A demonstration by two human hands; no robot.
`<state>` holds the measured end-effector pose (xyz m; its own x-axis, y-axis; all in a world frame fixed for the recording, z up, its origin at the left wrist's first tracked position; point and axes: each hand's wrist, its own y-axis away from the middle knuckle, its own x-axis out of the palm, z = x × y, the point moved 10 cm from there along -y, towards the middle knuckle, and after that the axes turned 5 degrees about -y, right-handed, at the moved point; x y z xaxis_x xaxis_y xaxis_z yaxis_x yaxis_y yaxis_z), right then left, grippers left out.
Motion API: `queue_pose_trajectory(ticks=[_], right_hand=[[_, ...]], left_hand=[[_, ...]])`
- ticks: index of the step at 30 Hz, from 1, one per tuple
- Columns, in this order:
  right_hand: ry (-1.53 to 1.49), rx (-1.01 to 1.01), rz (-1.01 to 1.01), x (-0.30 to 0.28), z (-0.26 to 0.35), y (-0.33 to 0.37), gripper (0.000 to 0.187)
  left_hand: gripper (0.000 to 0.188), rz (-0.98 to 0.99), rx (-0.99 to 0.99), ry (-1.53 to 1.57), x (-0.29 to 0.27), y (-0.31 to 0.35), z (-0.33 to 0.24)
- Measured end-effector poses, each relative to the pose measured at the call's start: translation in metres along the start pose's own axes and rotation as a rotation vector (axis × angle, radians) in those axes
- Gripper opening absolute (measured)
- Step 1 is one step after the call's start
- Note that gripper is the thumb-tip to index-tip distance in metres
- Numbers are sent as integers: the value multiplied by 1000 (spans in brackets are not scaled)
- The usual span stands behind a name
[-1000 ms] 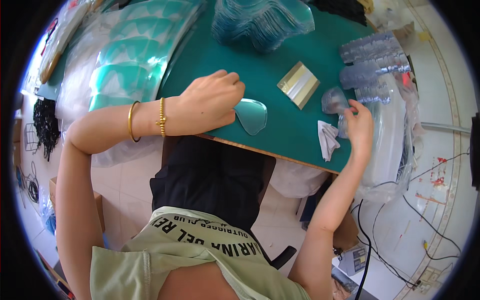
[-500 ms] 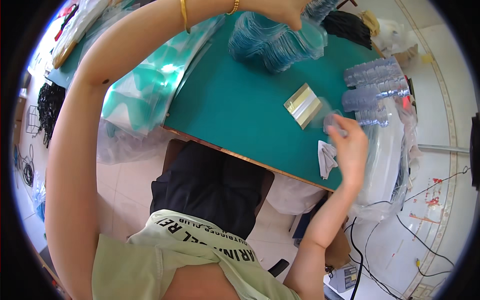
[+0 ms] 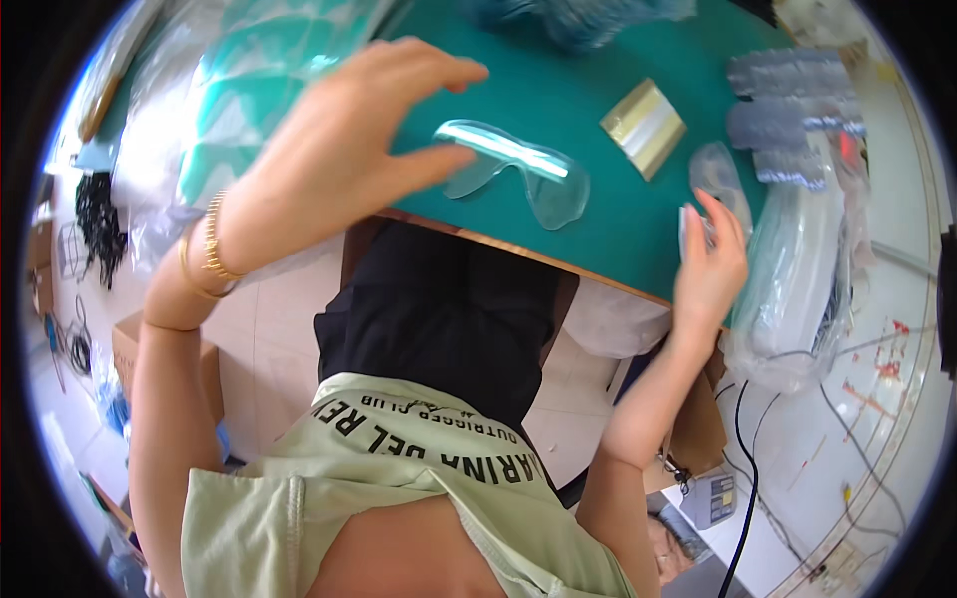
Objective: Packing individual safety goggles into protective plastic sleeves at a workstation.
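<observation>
A clear goggle-shaped plastic lens point(image 3: 568, 191) lies on the green tabletop, with bright glare along its upper edge. Over its left end hovers my left hand point(image 3: 344, 149), slightly blurred, thumb and fingers spread and nothing in them. My right hand point(image 3: 716, 284) is at the table's right side, fingers bent toward the thumb around something small and greyish that I cannot make out. Beside those fingers is a folded white cloth point(image 3: 686, 234), partly hidden by the hand. Just beyond the fingertips lies another clear curved plastic piece point(image 3: 716, 164).
A shiny gold-and-silver rectangular piece point(image 3: 644, 130) lies right of the lens. Stacked bluish clear lenses point(image 3: 588, 22) stand at the far edge. Rows of clear plastic parts point(image 3: 793, 110) and a plastic bag point(image 3: 797, 289) line the right side. Film-covered sheets point(image 3: 254, 90) lie left.
My left hand has come back from the far lens stack toward the near edge. A single lens now lies on the table. My right hand stays near the cloth; the view has shifted.
</observation>
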<state>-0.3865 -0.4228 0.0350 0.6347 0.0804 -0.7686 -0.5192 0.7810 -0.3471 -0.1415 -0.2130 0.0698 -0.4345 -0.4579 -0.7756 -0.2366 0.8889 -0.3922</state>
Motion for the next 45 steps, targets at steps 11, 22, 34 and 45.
queue_pose_trajectory(ticks=[11, 22, 34, 45], right_hand=[[-226, -43, 137, 38, 54, 23, 19], [-205, -500, 296, 131, 151, 18, 13], [-176, -507, 291, 128, 144, 15, 13], [-204, -564, 247, 130, 163, 32, 13]], left_hand=[[64, 149, -215, 12, 56, 46, 37], [58, -43, -190, 74, 45, 50, 44], [62, 19, -273, 97, 53, 54, 52], [62, 25, -247, 101, 51, 51, 49]])
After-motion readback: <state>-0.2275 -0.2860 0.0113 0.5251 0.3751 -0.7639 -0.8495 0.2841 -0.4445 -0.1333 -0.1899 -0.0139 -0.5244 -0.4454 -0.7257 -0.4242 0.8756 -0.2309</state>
